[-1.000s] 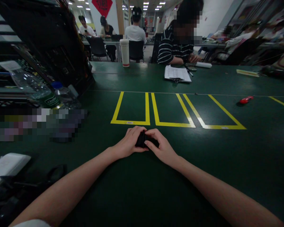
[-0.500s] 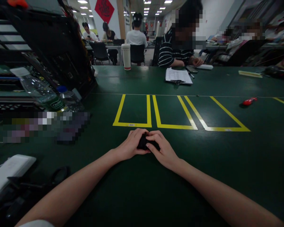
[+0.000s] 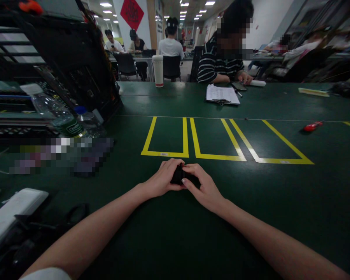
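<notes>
Between my hands is a small black object [image 3: 177, 175], mostly covered by fingers, so its kind does not show. My left hand [image 3: 163, 177] curls around its left side, thumb toward me and fingers over the far side. From the right, my right hand [image 3: 202, 184] grips it with thumb and fingertips. Both hands are low over the dark green table [image 3: 151, 241], just on the near side of the yellow tape outlines [image 3: 166, 154].
Plastic bottles [image 3: 54, 111] and a black equipment frame [image 3: 76, 58] crowd the left, with a white power strip [image 3: 20, 210] nearer me. A red object [image 3: 313, 126] lies at right. Across the table are a clipboard [image 3: 222, 94], a white cup [image 3: 158, 70] and a seated person [image 3: 210, 64].
The view has shifted slightly, so the scene sits a little further right. My right hand's fingers have moved a little on the black object; both hands keep their hold.
</notes>
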`<state>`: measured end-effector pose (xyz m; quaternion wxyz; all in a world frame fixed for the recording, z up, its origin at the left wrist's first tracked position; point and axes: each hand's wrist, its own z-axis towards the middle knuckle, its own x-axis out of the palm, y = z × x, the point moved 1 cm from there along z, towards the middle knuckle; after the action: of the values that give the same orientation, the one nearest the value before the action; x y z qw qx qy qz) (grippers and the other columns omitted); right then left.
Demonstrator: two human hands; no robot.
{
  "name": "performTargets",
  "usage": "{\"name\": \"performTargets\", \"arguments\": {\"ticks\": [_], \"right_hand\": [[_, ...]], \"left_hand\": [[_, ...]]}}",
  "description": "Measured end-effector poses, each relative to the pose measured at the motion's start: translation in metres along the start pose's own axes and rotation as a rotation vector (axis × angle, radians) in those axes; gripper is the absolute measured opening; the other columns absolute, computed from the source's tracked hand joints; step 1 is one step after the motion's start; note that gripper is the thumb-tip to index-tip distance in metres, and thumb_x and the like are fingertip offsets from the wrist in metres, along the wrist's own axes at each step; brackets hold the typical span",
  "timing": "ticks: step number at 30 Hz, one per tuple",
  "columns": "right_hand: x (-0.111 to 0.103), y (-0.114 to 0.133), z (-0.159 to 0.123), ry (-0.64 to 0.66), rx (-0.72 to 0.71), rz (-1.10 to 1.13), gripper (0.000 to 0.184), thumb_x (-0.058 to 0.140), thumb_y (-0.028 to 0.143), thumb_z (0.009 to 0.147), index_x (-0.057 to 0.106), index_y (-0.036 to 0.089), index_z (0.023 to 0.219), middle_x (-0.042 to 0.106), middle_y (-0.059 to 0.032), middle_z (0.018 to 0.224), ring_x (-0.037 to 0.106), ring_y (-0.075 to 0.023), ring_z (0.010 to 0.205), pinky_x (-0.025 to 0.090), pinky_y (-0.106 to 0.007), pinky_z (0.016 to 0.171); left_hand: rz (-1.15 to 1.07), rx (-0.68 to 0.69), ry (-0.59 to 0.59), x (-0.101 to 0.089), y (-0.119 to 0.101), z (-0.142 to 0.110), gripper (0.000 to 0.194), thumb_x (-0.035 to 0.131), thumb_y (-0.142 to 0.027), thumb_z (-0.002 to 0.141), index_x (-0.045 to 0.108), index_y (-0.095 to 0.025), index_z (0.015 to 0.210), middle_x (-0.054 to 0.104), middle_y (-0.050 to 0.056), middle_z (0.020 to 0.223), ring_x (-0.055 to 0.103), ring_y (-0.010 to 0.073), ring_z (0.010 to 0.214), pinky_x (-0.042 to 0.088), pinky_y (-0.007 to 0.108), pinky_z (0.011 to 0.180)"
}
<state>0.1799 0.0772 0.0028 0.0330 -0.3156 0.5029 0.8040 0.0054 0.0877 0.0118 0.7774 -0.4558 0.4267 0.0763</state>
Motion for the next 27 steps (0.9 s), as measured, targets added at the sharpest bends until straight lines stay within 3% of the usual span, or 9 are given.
{"name": "performTargets", "arguments": {"ticks": [3, 9, 19, 27], "right_hand": [[-0.0007, 0.0002, 0.0018, -0.022, -0.009, 0.018, 0.019, 0.052, 0.017, 0.082, 0.05, 0.023, 0.1, 0.05, -0.0049, 0.104, 0.052, -0.0212, 0.097, 0.046, -0.043, 0.085], [-0.0017, 0.0018, 0.0048, 0.002, 0.07, 0.09, 0.028, 0.053, 0.019, 0.082, 0.046, 0.023, 0.108, 0.051, -0.0047, 0.103, 0.053, -0.0202, 0.096, 0.047, -0.042, 0.085], [-0.0004, -0.0006, 0.0025, -0.011, 0.011, 0.089, 0.021, 0.053, 0.018, 0.082, 0.051, 0.024, 0.102, 0.052, -0.0041, 0.101, 0.053, -0.0203, 0.094, 0.047, -0.042, 0.083], [-0.0039, 0.0013, 0.0047, 0.039, 0.092, 0.113, 0.026, 0.053, 0.021, 0.082, 0.048, 0.022, 0.107, 0.054, -0.0044, 0.102, 0.054, -0.0192, 0.095, 0.047, -0.04, 0.084]], "left_hand": [[0.008, -0.001, -0.001, 0.0, -0.0006, 0.0002, 0.059, 0.068, -0.029, 0.072, 0.032, -0.024, 0.118, 0.045, 0.007, 0.116, 0.046, 0.0248, 0.106, 0.036, 0.041, 0.091], [-0.018, -0.041, 0.017, -0.0009, -0.0022, -0.0015, 0.058, 0.067, -0.029, 0.073, 0.032, -0.025, 0.119, 0.044, 0.006, 0.115, 0.046, 0.0251, 0.104, 0.039, 0.042, 0.089], [-0.008, -0.013, 0.005, -0.0005, -0.0012, -0.0005, 0.059, 0.068, -0.029, 0.073, 0.032, -0.025, 0.119, 0.044, 0.007, 0.116, 0.045, 0.0251, 0.106, 0.037, 0.042, 0.091], [-0.014, -0.036, 0.002, -0.0007, 0.0001, -0.0018, 0.059, 0.068, -0.03, 0.072, 0.032, -0.025, 0.119, 0.045, 0.006, 0.115, 0.046, 0.0248, 0.103, 0.039, 0.041, 0.087]]}}
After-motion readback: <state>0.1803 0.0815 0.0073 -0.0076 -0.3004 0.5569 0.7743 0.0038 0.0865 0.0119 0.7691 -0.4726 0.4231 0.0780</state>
